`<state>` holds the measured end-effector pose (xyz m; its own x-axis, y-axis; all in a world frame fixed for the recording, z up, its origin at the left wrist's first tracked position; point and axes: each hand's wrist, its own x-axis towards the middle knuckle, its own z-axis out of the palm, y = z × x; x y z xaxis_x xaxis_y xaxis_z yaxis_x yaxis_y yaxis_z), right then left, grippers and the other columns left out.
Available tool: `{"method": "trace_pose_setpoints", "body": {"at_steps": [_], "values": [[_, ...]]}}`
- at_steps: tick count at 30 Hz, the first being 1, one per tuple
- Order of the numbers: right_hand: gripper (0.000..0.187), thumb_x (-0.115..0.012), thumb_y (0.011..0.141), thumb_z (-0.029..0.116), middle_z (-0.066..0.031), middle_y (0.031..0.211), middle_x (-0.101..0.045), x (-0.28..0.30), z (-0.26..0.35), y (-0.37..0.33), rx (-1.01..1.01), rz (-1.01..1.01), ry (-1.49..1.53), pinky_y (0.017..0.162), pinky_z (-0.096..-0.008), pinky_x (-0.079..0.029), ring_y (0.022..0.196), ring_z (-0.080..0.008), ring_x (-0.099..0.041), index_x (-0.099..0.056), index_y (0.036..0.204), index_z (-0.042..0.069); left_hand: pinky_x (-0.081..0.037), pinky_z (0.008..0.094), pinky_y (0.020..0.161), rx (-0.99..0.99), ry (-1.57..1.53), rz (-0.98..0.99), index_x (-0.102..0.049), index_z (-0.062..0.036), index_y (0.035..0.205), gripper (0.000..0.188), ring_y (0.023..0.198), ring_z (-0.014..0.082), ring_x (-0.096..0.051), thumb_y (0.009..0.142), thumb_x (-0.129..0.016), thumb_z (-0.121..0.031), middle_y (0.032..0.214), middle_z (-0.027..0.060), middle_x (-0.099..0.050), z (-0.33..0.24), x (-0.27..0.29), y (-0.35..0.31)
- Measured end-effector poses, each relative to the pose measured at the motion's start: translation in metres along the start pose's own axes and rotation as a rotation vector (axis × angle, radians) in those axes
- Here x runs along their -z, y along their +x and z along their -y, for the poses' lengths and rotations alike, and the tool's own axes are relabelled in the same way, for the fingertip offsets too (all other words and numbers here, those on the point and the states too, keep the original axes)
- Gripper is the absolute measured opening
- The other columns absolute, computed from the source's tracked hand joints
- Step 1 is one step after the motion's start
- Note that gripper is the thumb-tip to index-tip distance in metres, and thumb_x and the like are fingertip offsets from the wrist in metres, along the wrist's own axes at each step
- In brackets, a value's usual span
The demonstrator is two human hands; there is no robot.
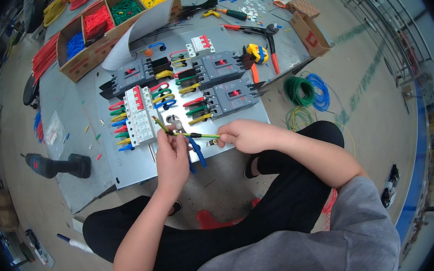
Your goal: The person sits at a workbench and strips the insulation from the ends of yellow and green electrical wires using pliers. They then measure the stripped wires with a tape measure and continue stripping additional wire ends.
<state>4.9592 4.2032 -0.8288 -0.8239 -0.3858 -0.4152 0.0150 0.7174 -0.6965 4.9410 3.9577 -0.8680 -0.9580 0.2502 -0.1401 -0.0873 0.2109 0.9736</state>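
The green-and-yellow wire (196,134) lies almost level just in front of the grey metal panel's (132,172) near edge, stretched between both hands. The right hand (247,135) pinches its end at 3 o'clock with fingers clenched around it. The left hand (172,158) is closed on a pair of blue-handled pliers (189,146), whose jaws meet the wire near its 9 o'clock end, where the wire bends up towards the white terminal block.

Judging from this, the main risk is at the jaws: too hard a squeeze could nick or cut the copper rather than only the sheath, and a pull along the wire could make it slip out of the right fingers. The right fingertips sit close to the tool along the wire, so a slip could pinch them.

At 10 o'clock from the wire stands the white terminal block (140,117) with short looped wires in red, green, yellow and blue; a jerk of the pliers could knock those loops. At 12 to 1 o'clock are grey circuit breakers (229,96). Farther out at 11 o'clock sits a cardboard box (107,28) of sorted coloured pieces. At 9 o'clock a cordless drill (58,165) lies on the floor, and at 2 o'clock coils of green and blue wire (307,91) lie loose, near enough to the person's leg to snag.
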Motion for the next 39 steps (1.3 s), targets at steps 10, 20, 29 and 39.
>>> {"method": "trace_pose_setpoints", "body": {"at_steps": [10, 20, 29, 39], "values": [[0.021, -0.052, 0.102, 0.020, -0.0196, 0.091, -0.073, -0.001, -0.021, -0.018, -0.027, -0.107, -0.168, 0.082, -0.0529, -0.053, 0.092, -0.0420, -0.069, -0.069, 0.108, 0.008, -0.053, 0.0429, 0.062, -0.103, 0.407, 0.042, -0.059, -0.0018, 0.119, 0.018, 0.069, 0.0323, -0.070, 0.107, -0.053, -0.014, 0.077, 0.0153, -0.069, -0.003, -0.004, 0.002], [0.021, -0.055, 0.104, 0.026, -0.0191, 0.083, -0.072, 0.004, -0.011, -0.027, -0.040, -0.158, -0.283, 0.075, -0.0550, -0.052, 0.083, -0.0439, -0.068, -0.067, 0.107, 0.009, -0.053, 0.0465, 0.065, -0.158, 0.634, 0.015, -0.059, -0.0029, 0.118, 0.020, 0.073, 0.0369, -0.071, 0.104, -0.058, -0.018, 0.081, 0.0172, -0.072, -0.011, -0.006, 0.000], [0.022, -0.055, 0.105, 0.028, -0.0197, 0.079, -0.070, -0.005, -0.016, -0.017, 0.019, -0.195, -0.288, 0.073, -0.0562, -0.051, 0.079, -0.0443, -0.068, -0.065, 0.108, 0.008, -0.053, 0.0499, 0.058, -0.247, 0.667, -0.007, -0.057, -0.0032, 0.117, 0.019, 0.067, 0.0388, -0.070, 0.104, -0.056, -0.018, 0.075, 0.0174, -0.071, -0.001, -0.002, 0.001], [0.028, -0.052, 0.106, 0.027, -0.0226, 0.092, -0.071, -0.010, 0.001, -0.022, -0.080, 0.089, -0.140, 0.082, -0.0523, -0.052, 0.092, -0.0419, -0.069, -0.062, 0.119, 0.005, -0.053, 0.0513, 0.059, -0.152, 0.679, -0.142, -0.056, -0.0056, 0.120, 0.018, 0.068, 0.0410, -0.070, 0.107, -0.051, -0.018, 0.073, 0.0195, -0.069, 0.002, -0.002, 0.009]]}}
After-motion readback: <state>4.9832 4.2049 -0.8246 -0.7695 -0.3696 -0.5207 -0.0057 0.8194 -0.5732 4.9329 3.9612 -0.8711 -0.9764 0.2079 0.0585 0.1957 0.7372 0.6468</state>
